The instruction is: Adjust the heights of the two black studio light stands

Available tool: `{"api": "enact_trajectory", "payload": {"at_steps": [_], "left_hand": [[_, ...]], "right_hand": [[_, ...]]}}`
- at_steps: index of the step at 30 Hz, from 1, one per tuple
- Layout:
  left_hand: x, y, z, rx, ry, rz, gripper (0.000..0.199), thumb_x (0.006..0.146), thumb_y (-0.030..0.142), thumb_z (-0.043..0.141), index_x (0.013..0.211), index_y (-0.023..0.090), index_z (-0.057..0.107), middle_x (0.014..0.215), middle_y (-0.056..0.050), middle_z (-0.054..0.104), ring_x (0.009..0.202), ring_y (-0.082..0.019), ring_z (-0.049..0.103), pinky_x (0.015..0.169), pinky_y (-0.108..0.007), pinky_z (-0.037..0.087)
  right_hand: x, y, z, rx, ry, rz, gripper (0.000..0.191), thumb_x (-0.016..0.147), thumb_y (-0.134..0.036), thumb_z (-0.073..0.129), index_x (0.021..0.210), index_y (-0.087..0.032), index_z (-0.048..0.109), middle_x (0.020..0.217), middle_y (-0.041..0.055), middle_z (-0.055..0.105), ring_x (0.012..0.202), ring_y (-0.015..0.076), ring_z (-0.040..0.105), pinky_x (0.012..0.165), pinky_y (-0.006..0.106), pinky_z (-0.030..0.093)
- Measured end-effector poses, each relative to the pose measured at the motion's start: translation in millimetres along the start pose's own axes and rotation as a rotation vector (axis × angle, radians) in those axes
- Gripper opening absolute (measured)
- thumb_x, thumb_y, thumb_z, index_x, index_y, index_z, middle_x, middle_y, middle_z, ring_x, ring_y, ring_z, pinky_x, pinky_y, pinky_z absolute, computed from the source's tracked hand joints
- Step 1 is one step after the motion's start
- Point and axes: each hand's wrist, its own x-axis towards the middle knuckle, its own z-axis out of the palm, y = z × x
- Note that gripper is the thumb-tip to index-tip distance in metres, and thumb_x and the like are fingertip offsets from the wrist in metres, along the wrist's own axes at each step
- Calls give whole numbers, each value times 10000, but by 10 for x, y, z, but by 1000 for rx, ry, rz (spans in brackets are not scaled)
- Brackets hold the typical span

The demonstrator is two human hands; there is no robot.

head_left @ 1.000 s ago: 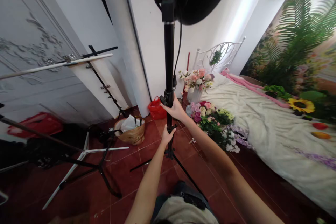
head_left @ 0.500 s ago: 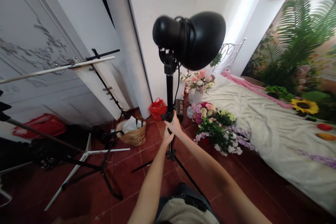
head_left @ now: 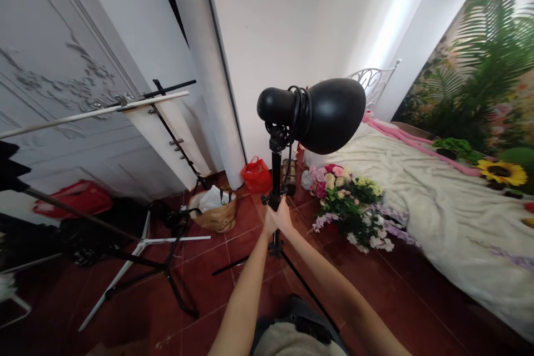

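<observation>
In front of me a black light stand point(head_left: 276, 172) stands on the floor with its tripod legs spread. A black studio light point(head_left: 329, 117) with a wide dome reflector sits on its top, facing right, its cable wound around the neck. My left hand point(head_left: 270, 221) is wrapped round the pole just below the black clamp collar point(head_left: 273, 200). My right hand point(head_left: 282, 216) grips the same pole from the right, close against the left. The fingers of both hands are partly hidden behind the pole and each other.
Left are a white backdrop stand point(head_left: 112, 283), a crossbar point(head_left: 92, 114) and a wicker basket point(head_left: 217, 217). A red bag point(head_left: 256, 175) stands by the wall. Artificial flowers point(head_left: 346, 194) lie right of the stand, beside a bed with a cream blanket point(head_left: 438, 222).
The studio light and upper pole have dropped lower, shortening the stand. Both hands have come down slightly with the collar and still hold the pole. The view has shifted a little left.
</observation>
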Motion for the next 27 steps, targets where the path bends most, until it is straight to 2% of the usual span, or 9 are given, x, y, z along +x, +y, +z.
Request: {"api": "enact_trajectory", "payload": {"at_steps": [4, 7, 10, 14, 19, 23, 27], "left_hand": [[-2, 20, 39, -13, 15, 21, 384, 663, 378, 689, 960, 169, 562, 971, -97, 666, 935, -228, 621, 898, -423, 476], [-10, -13, 46, 78, 25, 15, 389, 665, 384, 700, 957, 178, 546, 948, -73, 652, 883, -206, 626, 855, -406, 487], [-12, -47, 30, 178, 38, 15, 380, 687, 396, 690, 962, 177, 545, 956, -76, 642, 892, -196, 622, 856, -387, 481], [-2, -68, 17, 197, 41, -6, 392, 680, 404, 699, 967, 184, 549, 984, -79, 643, 908, -195, 620, 862, -378, 475], [24, -107, 36, 149, 71, -45, 430, 619, 351, 751, 959, 181, 550, 981, -75, 647, 921, -200, 622, 877, -379, 464], [28, -119, 52, 99, 51, -38, 427, 624, 308, 748, 975, 180, 541, 1011, -84, 647, 936, -203, 623, 886, -383, 460], [9, -93, 55, 63, 36, -4, 416, 648, 283, 729, 999, 186, 527, 1044, -89, 640, 988, -206, 610, 903, -384, 452]], "right_hand": [[-144, 120, -311, -96, -81, -170, 516, 756, -281, 574, 1232, -168, 410, 1164, 134, 555, 1101, 234, 540, 949, 407, 448], [-306, 240, -541, -150, -89, -247, 518, 798, -269, 535, 1286, -175, 388, 1259, 138, 501, 1203, 231, 464, 1023, 433, 387], [-444, 336, -683, -197, -143, -295, 488, 853, -268, 474, 1323, -184, 372, 1335, 134, 454, 1260, 225, 415, 1053, 450, 358], [-520, 386, -728, -249, -233, -340, 510, 895, -296, 430, 1381, -193, 316, 1423, 120, 369, 1329, 223, 328, 1077, 461, 327], [-433, 395, -704, -335, -285, -318, 541, 922, -335, 388, 1428, -219, 235, 1473, 98, 296, 1374, 216, 235, 1112, 486, 239], [-297, 434, -702, -374, -338, -312, 557, 925, -353, 379, 1440, -229, 207, 1464, 90, 320, 1377, 217, 227, 1110, 510, 215], [-181, 496, -698, -341, -338, -302, 522, 930, -356, 366, 1423, -217, 262, 1437, 89, 369, 1362, 210, 267, 1105, 494, 233]]}}
